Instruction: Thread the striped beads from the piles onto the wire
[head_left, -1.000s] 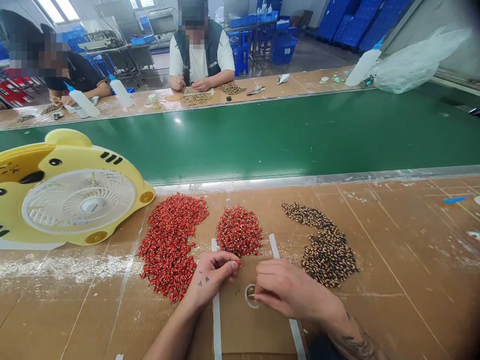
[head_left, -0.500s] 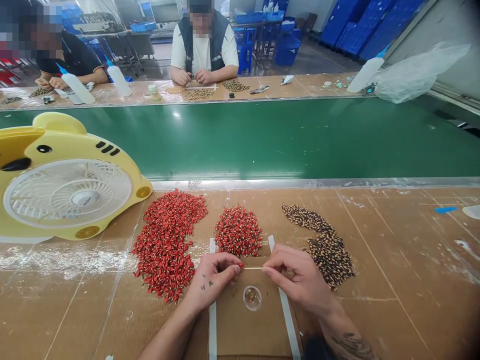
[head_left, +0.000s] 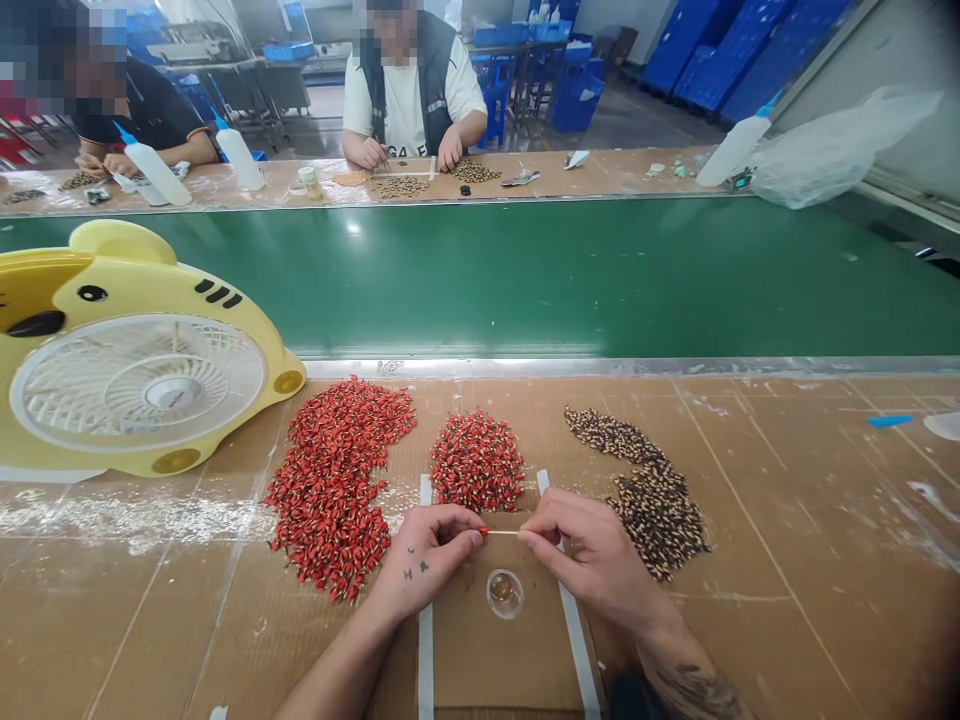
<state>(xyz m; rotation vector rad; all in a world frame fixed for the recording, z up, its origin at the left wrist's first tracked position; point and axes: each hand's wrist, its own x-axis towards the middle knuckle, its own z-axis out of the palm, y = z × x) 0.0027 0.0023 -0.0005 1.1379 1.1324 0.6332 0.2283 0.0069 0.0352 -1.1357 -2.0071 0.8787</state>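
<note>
My left hand pinches a small red piece between thumb and forefinger. Opposite it, my right hand is closed on a thin pale stick whose tip reaches the red piece. Both are held over a cardboard mat edged with white tape. Just below the stick sits a small clear round dish. Beyond my hands lies a small pile of red pieces, with a larger red pile to its left. Right of them, black-and-tan pieces spread in a curved heap.
A yellow animal-shaped fan stands at the left. Past the metal edge runs a green conveyor belt. Two people sit across it, with white squeeze bottles and small piles on their bench. A plastic bag lies at the far right.
My right hand has shifted slightly left, toward the red piece, shortening the exposed stick. My left hand stays about still. Across the belt, the middle person's hands have moved apart.
</note>
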